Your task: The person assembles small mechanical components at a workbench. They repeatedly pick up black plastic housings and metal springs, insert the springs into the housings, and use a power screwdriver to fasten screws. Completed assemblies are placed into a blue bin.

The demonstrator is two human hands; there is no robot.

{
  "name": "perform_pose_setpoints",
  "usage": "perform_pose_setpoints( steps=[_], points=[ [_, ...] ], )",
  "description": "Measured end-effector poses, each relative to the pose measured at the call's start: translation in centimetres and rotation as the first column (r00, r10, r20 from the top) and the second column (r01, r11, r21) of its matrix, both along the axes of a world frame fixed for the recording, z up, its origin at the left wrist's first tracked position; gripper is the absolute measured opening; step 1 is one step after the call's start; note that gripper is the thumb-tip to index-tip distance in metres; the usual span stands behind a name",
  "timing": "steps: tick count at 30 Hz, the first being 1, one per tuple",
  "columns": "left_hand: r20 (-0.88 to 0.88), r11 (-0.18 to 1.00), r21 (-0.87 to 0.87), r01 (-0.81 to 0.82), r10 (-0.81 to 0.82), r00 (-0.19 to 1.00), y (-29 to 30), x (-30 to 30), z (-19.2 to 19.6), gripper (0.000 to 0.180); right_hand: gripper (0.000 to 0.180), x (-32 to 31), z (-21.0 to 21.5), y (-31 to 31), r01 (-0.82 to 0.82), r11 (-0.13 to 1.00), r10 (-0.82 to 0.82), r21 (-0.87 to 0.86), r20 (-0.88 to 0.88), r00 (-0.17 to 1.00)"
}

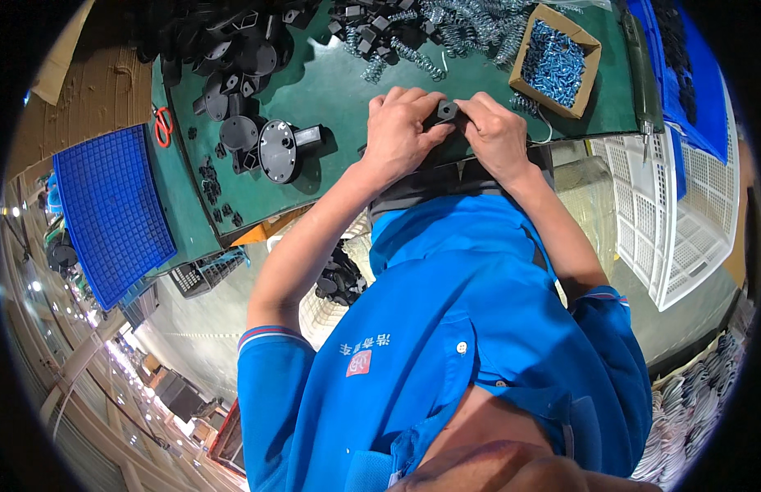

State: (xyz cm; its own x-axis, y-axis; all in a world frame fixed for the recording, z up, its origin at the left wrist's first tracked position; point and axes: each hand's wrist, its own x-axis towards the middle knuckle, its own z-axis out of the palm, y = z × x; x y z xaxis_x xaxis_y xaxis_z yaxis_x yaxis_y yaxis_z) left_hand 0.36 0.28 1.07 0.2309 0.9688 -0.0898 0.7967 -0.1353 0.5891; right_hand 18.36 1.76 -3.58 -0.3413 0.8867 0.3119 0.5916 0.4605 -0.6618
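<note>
Near the front edge of the green table, my left hand (397, 133) and my right hand (497, 136) meet around a small black block-shaped part (448, 110). The fingers of both hands are closed on it from either side. A small dark hole shows in its upper face. What lies under the fingers is hidden. To the left of my left hand stands a round black housing with a flat disc face (278, 152) and a stub pointing right. More black round housings (238, 133) lie behind it.
Coil springs (471, 33) and black blocks (372, 37) are heaped at the back. A cardboard box (591, 59) of bluish screws sits right, near a power screwdriver (640, 74). Small black pieces (210, 180), orange-handled scissors (162, 127) and a blue mat (114, 209) are left; white crates (643, 205) stand right.
</note>
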Motion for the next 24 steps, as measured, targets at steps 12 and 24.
perform_pose_setpoints(
  steps=[12,24],
  points=[
    [-0.129,0.99,0.124,0.066,-0.05,0.99,0.5,0.8,-1.1,0.036,0.029,0.9,0.9,0.6,-0.126,0.987,0.14,-0.104,0.148,0.979],
    [-0.332,0.978,0.117,0.175,-0.128,0.935,1.2,2.1,-0.3,0.043,0.047,2.7,4.7,0.9,-0.101,0.917,0.225,-0.385,0.294,0.929]
  ],
)
